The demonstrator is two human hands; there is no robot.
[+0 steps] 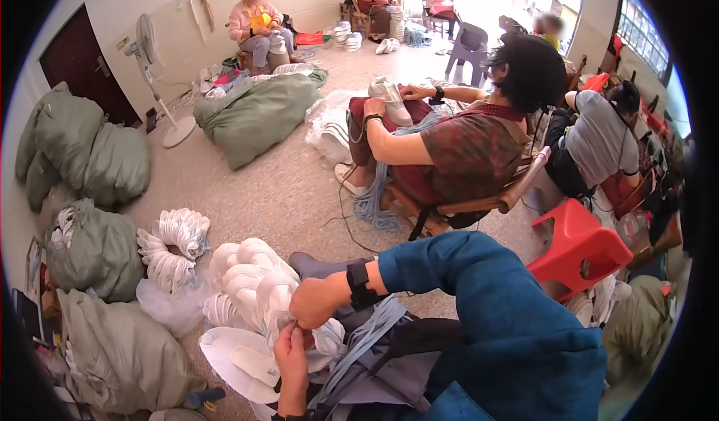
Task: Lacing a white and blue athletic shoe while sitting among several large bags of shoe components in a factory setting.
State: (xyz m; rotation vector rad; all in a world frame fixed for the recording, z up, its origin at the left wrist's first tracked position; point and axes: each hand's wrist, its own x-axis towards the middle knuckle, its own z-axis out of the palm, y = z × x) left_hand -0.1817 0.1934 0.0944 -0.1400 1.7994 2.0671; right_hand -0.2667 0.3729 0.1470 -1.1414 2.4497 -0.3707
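So, out on the left, a curved stack of white shoes (171,250) sits on the floor (277,204), and nearer and to its right a pale board (222,357) lies beneath other white pieces. Next along comes the shoe pile (241,270), crowded right up to the action. And here's the white shoe (274,294) at its right edge, just far-left of where the two hands meet. Light, I'd judge, with a soft, bendable upper and a firmer sole; hardly fragile, though white fabric could smudge. The sensible hold is around the sole, leaving the eyelet edges for a fine pinch. Now the left grip (289,352): thumb and finger drawn together, seemingly pinching the shoe's near end. Far-right of it, the right grip (317,304) curls in, knuckles up, fingertips tucked against the other hand; what it has hold of, I can't tell. Further right, pale blue laces (371,331) drape over the lap, limp, easily tangled, best taken near a tip.
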